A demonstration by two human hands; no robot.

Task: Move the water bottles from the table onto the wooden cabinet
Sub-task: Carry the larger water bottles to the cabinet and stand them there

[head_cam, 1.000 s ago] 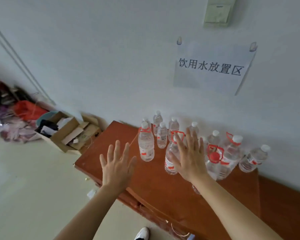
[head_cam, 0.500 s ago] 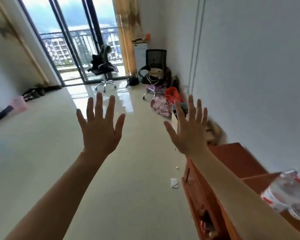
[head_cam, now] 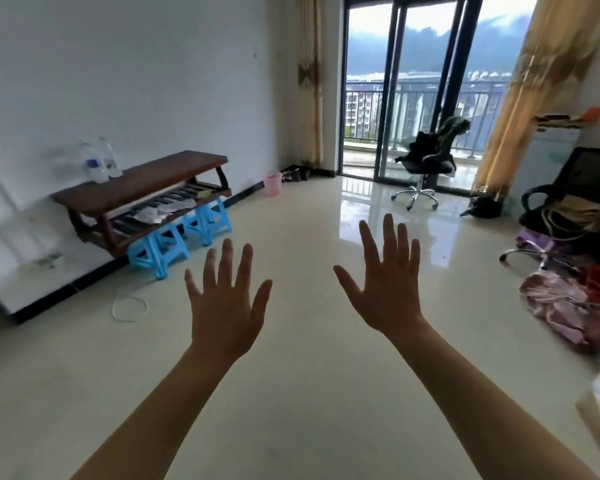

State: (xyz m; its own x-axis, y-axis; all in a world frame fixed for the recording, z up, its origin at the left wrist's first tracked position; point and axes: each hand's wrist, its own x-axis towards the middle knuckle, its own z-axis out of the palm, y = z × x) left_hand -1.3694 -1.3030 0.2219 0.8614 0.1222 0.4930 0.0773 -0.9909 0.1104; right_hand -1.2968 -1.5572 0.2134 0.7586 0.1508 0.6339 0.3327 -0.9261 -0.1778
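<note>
Both my hands are raised in front of me over the bare floor, fingers spread and holding nothing: my left hand [head_cam: 226, 303] at centre left, my right hand [head_cam: 387, 278] at centre right. Across the room to the left, a dark wooden table [head_cam: 146, 181] stands against the white wall. Two clear water bottles [head_cam: 99, 162] stand at its left end, far beyond my reach. The wooden cabinet is out of view.
Blue plastic stools [head_cam: 179, 237] sit under the table, with a white cord loop [head_cam: 129, 308] on the floor nearby. A pink bin [head_cam: 272, 183] stands by the wall. Office chairs [head_cam: 426, 164], bags and pink cloth [head_cam: 561, 310] crowd the right side. Glass balcony doors [head_cam: 413, 84] lie ahead.
My view has swung left, away from the cabinet with its many bottles, across the room to the table by the far wall. Both hands stayed spread and empty.
</note>
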